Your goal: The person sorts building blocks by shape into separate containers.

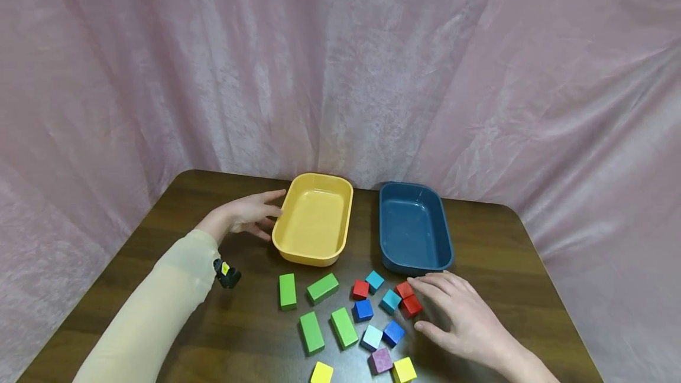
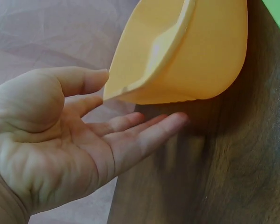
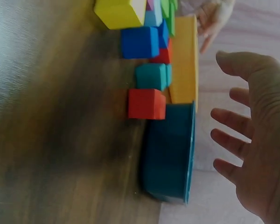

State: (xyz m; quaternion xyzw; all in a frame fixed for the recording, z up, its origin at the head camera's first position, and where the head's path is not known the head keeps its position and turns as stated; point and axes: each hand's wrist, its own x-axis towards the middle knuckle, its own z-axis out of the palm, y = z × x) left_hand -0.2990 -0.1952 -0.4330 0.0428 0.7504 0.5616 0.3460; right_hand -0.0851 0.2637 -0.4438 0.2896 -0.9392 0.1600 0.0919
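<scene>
My left hand (image 1: 249,214) is beside the left wall of the yellow tub (image 1: 315,217), its fingers spread and relaxed. In the left wrist view the palm of that hand (image 2: 70,135) holds nothing, and its fingertips are close to the tub's rim (image 2: 170,51); whether they touch I cannot tell. My right hand (image 1: 464,319) hovers over the table near two red cubes (image 1: 411,305), in front of the blue tub (image 1: 416,227). The right wrist view shows this hand (image 3: 252,126) with loosely bent fingers and nothing in them. Both tubs hold nothing visible.
Several green blocks (image 1: 311,332) lie in front of the yellow tub. To their right are blue cubes (image 1: 393,333), teal cubes (image 1: 391,301), a pale blue cube (image 1: 372,337), a purple cube (image 1: 380,361) and yellow cubes (image 1: 404,370). A pink curtain (image 1: 340,64) hangs behind the wooden table (image 1: 511,265).
</scene>
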